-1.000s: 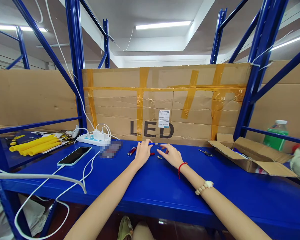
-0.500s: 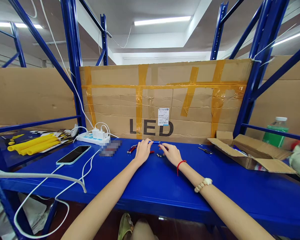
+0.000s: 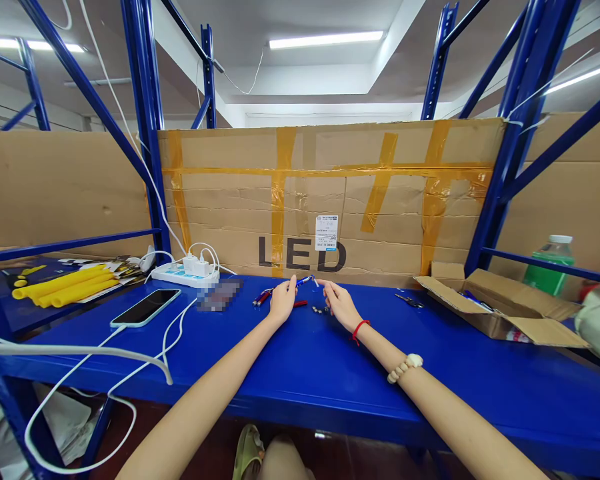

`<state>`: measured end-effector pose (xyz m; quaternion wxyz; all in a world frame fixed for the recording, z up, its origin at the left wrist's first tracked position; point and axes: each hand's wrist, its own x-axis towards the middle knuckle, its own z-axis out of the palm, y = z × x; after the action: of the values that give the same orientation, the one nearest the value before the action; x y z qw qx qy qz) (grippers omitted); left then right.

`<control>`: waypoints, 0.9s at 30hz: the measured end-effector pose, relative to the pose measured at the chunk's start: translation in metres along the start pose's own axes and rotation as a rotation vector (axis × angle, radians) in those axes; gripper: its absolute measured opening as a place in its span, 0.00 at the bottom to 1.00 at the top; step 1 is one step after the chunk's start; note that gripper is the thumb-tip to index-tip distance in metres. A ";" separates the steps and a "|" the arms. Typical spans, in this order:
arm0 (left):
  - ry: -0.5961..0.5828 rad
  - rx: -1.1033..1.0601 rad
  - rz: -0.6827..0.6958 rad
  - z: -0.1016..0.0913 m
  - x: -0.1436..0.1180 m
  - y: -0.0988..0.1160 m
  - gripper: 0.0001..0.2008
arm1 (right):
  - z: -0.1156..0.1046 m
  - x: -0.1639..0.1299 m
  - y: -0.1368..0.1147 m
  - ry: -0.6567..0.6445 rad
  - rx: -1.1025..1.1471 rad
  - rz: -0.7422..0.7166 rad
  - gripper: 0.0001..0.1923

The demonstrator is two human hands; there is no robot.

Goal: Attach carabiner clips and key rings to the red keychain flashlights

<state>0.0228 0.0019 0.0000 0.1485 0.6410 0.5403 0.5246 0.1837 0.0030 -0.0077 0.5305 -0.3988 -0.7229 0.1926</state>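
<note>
My left hand is closed around a slim blue pen-like tube, which sticks out past the fingers and tilts up to the right. Close to the tube's far end, my right hand has its thumb and index finger pinched together. A small pale tip shows at those fingertips, too small to name. Below and between the hands lie several small shiny metal pieces. A short red tube lies beside my left hand, and dark red pen-like tubes rest to its left.
On the blue tabletop a phone and a white power strip with cables stand left. Small black scissors-like tool and an open cardboard box lie right. A cardboard sheet walls the back.
The blue tube has gone from nearly level to tilted up at its right end. My right fingers have drawn slightly away from it, and a small pale tip now shows there.
</note>
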 end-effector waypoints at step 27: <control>-0.012 -0.281 -0.200 0.001 -0.001 0.004 0.27 | -0.001 0.000 -0.001 -0.001 -0.043 0.026 0.19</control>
<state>0.0264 -0.0004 0.0021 0.2913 0.5602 0.5216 0.5738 0.1842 0.0026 -0.0067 0.5188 -0.4194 -0.7219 0.1839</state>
